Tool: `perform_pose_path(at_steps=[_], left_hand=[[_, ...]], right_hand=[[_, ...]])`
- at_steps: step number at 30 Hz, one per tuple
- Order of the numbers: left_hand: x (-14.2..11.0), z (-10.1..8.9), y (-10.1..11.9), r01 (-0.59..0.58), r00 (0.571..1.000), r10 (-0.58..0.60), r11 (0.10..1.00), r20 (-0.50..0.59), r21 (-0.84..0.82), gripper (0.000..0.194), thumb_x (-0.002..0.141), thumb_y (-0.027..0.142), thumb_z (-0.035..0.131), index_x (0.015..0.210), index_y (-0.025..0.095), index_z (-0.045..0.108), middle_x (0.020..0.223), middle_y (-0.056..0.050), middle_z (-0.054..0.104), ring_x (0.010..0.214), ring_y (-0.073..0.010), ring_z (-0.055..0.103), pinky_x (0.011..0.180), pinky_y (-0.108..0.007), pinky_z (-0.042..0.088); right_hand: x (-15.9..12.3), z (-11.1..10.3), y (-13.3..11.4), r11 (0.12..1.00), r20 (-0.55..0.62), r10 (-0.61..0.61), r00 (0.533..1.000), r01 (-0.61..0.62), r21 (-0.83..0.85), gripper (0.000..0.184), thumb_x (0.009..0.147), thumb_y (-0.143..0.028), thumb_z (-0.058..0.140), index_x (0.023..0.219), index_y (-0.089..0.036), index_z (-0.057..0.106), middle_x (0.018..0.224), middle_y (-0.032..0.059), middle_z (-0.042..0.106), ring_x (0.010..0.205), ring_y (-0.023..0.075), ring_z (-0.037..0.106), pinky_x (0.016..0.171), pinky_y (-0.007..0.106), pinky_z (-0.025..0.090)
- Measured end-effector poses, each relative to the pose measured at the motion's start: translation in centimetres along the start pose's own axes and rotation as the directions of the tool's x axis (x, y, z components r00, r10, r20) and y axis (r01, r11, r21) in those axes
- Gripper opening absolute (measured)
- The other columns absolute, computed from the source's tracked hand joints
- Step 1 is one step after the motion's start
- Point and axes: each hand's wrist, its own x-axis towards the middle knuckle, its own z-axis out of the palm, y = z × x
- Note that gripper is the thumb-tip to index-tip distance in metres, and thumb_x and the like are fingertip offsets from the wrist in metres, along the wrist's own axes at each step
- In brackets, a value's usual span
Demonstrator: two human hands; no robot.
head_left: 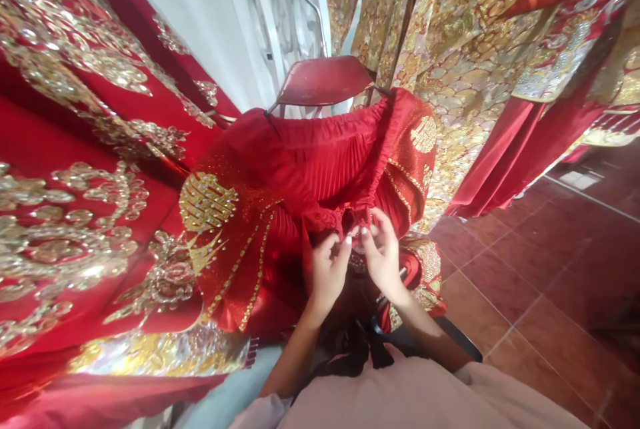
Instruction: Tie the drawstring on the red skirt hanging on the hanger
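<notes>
A red dress (320, 149) with a gathered neckline and gold beaded trim hangs on a hanger (325, 79) in front of me. At the middle of its neckline, my left hand (330, 269) pinches the left edge of the opening, thumb against fingers. My right hand (383, 252) pinches the right edge close beside it. Both sets of fingertips nearly meet at the gathered red fabric. Any fastening between them is too small and blurred to make out.
Red garments with heavy beading (65, 242) crowd the left side. Gold patterned fabric (450, 76) hangs behind and to the right, beside red cloth (505, 149). A white scrolled metal frame (280, 2) stands at the back. Reddish floor tiles (545, 296) show at lower right.
</notes>
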Motion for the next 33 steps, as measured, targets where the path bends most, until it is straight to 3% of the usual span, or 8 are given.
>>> perform_pose_path(at_steps=[9,13,16,18,21,24,28,33], left_hand=[[-0.6,0.3,0.9,-0.098,0.993,0.106,0.986,-0.049,0.138,0.030,0.083,0.031,0.055,0.058,0.015,0.050,0.049,0.003,0.045,0.047,-0.0073,0.041,0.045,-0.017,0.032],[-0.9,0.8,2.0,-0.208,0.962,0.234,0.962,-0.143,0.175,0.018,0.080,0.026,0.056,0.067,0.014,0.060,0.057,0.001,0.057,0.049,-0.0086,0.050,0.046,-0.016,0.038],[-0.6,0.8,3.8,-0.275,0.924,0.330,0.925,-0.193,0.262,0.013,0.077,0.023,0.060,0.068,0.014,0.061,0.055,0.002,0.056,0.046,-0.0069,0.048,0.044,-0.015,0.036],[0.0,0.3,6.0,-0.317,0.905,0.379,0.904,-0.194,0.286,0.011,0.074,0.023,0.065,0.070,0.015,0.059,0.049,0.005,0.048,0.041,-0.0048,0.039,0.040,-0.014,0.030],[1.5,-1.5,10.2,-0.338,0.931,0.362,0.905,-0.047,0.258,0.019,0.068,0.020,0.072,0.073,0.016,0.054,0.045,0.009,0.037,0.037,-0.0034,0.030,0.036,-0.014,0.022],[2.9,-4.3,13.8,-0.394,0.918,0.388,0.878,0.080,0.273,0.026,0.065,0.015,0.074,0.066,0.017,0.047,0.045,0.009,0.035,0.037,-0.0032,0.028,0.035,-0.014,0.023],[4.0,-8.8,15.6,-0.491,0.825,0.557,0.789,-0.094,0.368,0.030,0.059,0.014,0.078,0.057,0.017,0.048,0.047,0.007,0.039,0.038,-0.0041,0.031,0.033,-0.016,0.024],[4.3,-9.8,15.6,-0.507,0.784,0.527,0.848,-0.327,0.150,0.034,0.049,0.015,0.084,0.054,0.017,0.050,0.044,0.008,0.040,0.031,-0.0041,0.029,0.027,-0.018,0.022]], right_hand=[[0.2,-3.1,-0.8,0.913,0.123,-0.192,0.974,0.223,-0.340,0.012,0.085,-0.024,0.056,0.093,-0.020,0.064,0.084,0.0025,0.065,0.064,0.0099,0.059,0.060,0.023,0.050],[1.4,-4.2,-1.4,0.967,0.065,-0.218,0.974,0.224,-0.119,0.011,0.086,-0.031,0.056,0.087,-0.020,0.055,0.101,0.0055,0.062,0.075,0.0108,0.060,0.058,0.022,0.050],[3.3,-4.4,-3.1,0.981,0.271,-0.013,0.962,-0.041,0.192,0.019,0.088,-0.040,0.051,0.086,-0.024,0.042,0.068,-0.0040,0.055,0.043,0.0061,0.043,0.035,0.015,0.033],[5.3,-4.7,-4.7,0.964,0.459,-0.018,0.888,-0.106,0.243,0.023,0.087,-0.043,0.052,0.084,-0.024,0.039,0.050,-0.0100,0.037,0.034,0.0052,0.026,0.032,0.014,0.022],[9.2,-6.0,-7.1,0.937,0.530,-0.343,0.775,0.323,0.135,0.020,0.087,-0.041,0.053,0.085,-0.022,0.046,0.049,-0.0088,0.033,0.038,0.0058,0.030,0.038,0.016,0.027],[13.2,-8.6,-8.8,0.541,0.628,-0.615,0.477,0.835,-0.104,0.010,0.088,-0.030,0.050,0.089,-0.021,0.054,0.049,-0.0059,0.042,0.040,0.0071,0.039,0.043,0.019,0.032],[17.0,-12.0,-9.1,-0.005,0.726,-0.662,0.188,0.967,-0.255,0.015,0.087,-0.020,0.043,0.086,-0.019,0.058,0.053,-0.0013,0.056,0.044,0.0094,0.049,0.046,0.022,0.035],[17.5,-11.0,-8.2,-0.034,0.707,-0.657,0.263,0.926,-0.376,0.025,0.091,-0.023,0.041,0.097,-0.015,0.063,0.048,-0.0017,0.056,0.041,0.0099,0.049,0.045,0.022,0.034]])
